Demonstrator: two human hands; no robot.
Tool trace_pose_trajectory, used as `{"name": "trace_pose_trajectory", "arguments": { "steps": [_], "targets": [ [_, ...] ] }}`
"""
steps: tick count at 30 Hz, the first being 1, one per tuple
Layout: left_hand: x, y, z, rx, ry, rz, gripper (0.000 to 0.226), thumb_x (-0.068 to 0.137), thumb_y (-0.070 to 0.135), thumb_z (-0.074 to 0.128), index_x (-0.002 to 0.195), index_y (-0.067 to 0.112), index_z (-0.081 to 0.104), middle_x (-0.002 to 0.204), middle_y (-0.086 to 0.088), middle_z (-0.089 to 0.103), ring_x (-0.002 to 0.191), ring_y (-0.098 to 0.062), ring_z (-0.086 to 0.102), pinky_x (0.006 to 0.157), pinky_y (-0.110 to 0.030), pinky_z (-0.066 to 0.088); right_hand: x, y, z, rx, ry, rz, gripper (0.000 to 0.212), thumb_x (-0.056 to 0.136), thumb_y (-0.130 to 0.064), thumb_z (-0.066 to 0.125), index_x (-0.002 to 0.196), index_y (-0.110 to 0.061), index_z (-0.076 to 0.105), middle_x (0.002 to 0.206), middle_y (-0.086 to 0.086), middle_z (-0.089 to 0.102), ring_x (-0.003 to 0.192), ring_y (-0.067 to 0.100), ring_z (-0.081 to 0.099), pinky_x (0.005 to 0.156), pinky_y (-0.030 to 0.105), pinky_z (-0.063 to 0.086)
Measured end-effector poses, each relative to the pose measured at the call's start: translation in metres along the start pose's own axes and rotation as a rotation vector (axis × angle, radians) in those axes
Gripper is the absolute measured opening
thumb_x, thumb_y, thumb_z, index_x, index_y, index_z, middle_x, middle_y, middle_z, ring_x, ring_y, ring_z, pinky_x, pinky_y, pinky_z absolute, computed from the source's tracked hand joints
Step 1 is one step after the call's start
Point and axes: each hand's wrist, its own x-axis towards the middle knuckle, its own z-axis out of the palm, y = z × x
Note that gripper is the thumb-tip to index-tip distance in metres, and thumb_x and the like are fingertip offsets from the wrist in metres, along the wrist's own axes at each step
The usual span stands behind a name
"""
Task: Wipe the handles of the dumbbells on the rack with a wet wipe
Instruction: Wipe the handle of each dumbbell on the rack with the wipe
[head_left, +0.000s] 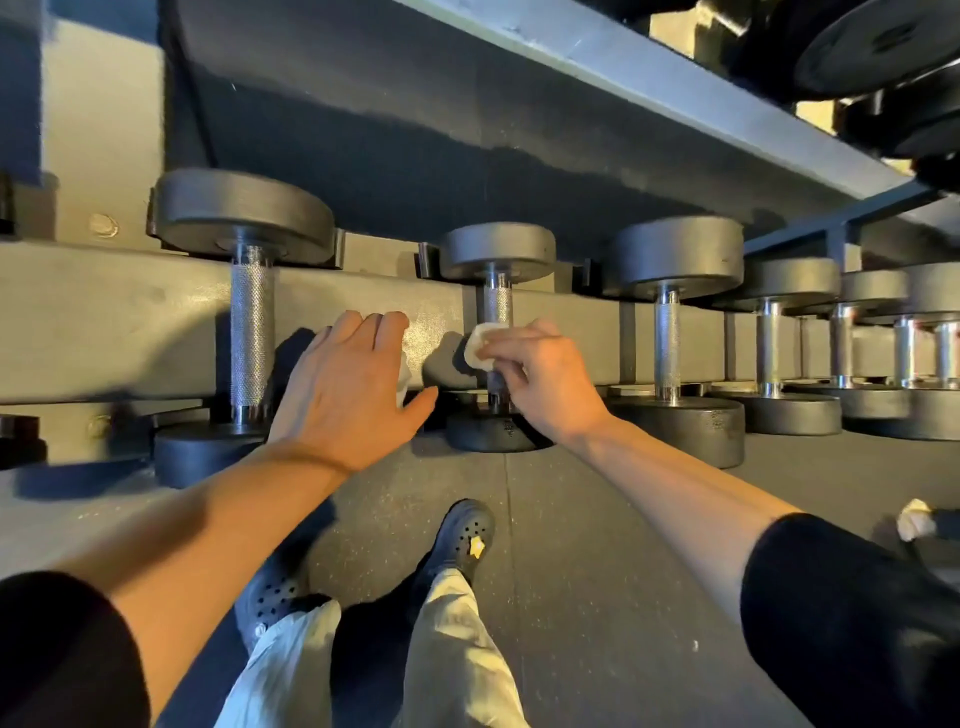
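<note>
A row of black dumbbells with knurled steel handles lies on the low rack (130, 322). My right hand (540, 382) grips a white wet wipe (480, 345) wrapped against the lower part of the middle dumbbell's handle (497, 304). My left hand (348, 384) rests with straight fingers on the rack's grey rail between that dumbbell and the larger one on the left, whose handle (252, 327) is bare. A bit of white shows under my left palm at its right edge; what it is I cannot tell.
More dumbbells (667, 343) stretch off to the right along the rack. An upper shelf (649, 88) with weight plates overhangs. My feet in black clogs (465, 535) stand on the rubber floor. A crumpled white wipe (915, 519) lies at the right edge.
</note>
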Motion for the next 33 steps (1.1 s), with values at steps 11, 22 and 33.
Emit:
{"name": "trace_pose_trajectory", "arguments": {
  "steps": [11,22,33],
  "targets": [
    [-0.001,-0.003,0.005,0.032,0.009,0.036,0.057,0.07,0.048,0.072,0.105,0.005,0.056,0.091,-0.013,0.065,0.088,-0.031,0.056,0.073,-0.039,0.047,0.024,-0.003,0.007,-0.424,-0.086,-0.161,0.033,0.065,0.015,0.063,0.095,0.001,0.067,0.108,0.013,0.061,0.095,0.032,0.054,0.071,0.026,0.043],
    [-0.006,-0.001,0.0,0.02,0.002,0.054,0.054,0.076,0.047,0.07,0.109,0.006,0.055,0.093,-0.011,0.065,0.088,-0.028,0.057,0.075,-0.038,0.047,-0.012,0.01,0.005,-0.027,-0.199,0.107,0.031,0.084,0.006,0.055,0.098,-0.014,0.074,0.103,0.008,0.066,0.096,0.018,0.057,0.09,0.03,0.049],
    [-0.006,0.001,0.007,0.063,0.002,0.054,0.054,0.071,0.041,0.075,0.105,0.003,0.057,0.089,-0.018,0.063,0.083,-0.034,0.057,0.065,-0.039,0.048,-0.01,0.02,0.01,-0.029,0.092,0.064,0.016,0.079,0.0,0.067,0.091,-0.009,0.073,0.097,0.005,0.063,0.085,0.019,0.062,0.077,0.018,0.042]
  ]
}}
